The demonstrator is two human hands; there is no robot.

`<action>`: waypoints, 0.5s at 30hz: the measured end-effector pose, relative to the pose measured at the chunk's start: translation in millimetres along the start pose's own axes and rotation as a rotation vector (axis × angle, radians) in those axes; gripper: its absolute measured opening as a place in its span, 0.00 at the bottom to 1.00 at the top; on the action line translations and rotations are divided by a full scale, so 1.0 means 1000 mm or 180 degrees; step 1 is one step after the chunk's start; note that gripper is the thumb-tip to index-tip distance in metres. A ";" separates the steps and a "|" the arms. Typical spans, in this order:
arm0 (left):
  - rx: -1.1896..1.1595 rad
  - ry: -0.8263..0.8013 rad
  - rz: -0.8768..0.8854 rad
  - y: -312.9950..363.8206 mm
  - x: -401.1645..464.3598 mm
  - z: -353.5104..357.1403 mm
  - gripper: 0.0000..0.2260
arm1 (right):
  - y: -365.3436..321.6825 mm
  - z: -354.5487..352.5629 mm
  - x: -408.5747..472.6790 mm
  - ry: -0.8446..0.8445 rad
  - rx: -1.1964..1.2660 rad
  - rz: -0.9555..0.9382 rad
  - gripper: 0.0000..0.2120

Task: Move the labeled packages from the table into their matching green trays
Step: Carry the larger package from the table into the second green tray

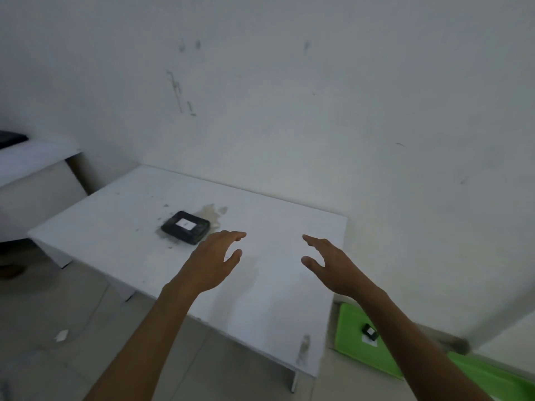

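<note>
A flat black package (185,227) with a white label lies on the white table (121,227), left of centre. My left hand (215,260) hovers over the table just right of the package, fingers apart, holding nothing. Further right, my right hand (327,263) is also open and empty above the table. On the floor to the table's right lies a green tray (351,351) with a small black labeled package (370,332) in it; my right forearm hides part of the tray. A second green tray (492,377) shows at the lower right.
A scuffed white wall (289,96) stands right behind the table. Another white table (31,163) with a dark object (11,138) on it stands at the far left. The grey tiled floor has a scrap of white paper (61,335) at lower left.
</note>
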State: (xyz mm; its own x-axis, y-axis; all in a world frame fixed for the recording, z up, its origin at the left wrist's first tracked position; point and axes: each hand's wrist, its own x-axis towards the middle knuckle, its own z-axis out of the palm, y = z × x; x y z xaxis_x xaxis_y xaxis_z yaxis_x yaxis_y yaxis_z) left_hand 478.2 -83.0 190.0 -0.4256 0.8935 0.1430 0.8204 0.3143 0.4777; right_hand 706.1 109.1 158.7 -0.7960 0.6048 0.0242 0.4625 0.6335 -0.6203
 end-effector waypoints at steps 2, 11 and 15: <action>0.0076 -0.0034 -0.0051 -0.037 -0.005 -0.018 0.19 | -0.023 0.026 0.013 0.0016 0.0029 0.0043 0.27; 0.0272 -0.0200 -0.0187 -0.181 0.014 -0.066 0.20 | -0.093 0.115 0.096 -0.0068 -0.0193 0.0215 0.28; 0.0297 -0.0266 -0.0202 -0.241 0.047 -0.067 0.21 | -0.102 0.145 0.148 -0.0107 -0.0257 0.0282 0.28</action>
State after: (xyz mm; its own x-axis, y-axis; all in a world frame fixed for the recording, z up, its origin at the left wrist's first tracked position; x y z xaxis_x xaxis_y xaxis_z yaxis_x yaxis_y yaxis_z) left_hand 234.9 -138.0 139.6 -0.4477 0.8933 0.0405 0.8264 0.3961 0.4002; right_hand 484.9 64.3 111.9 -0.7627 0.6444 -0.0551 0.5604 0.6160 -0.5537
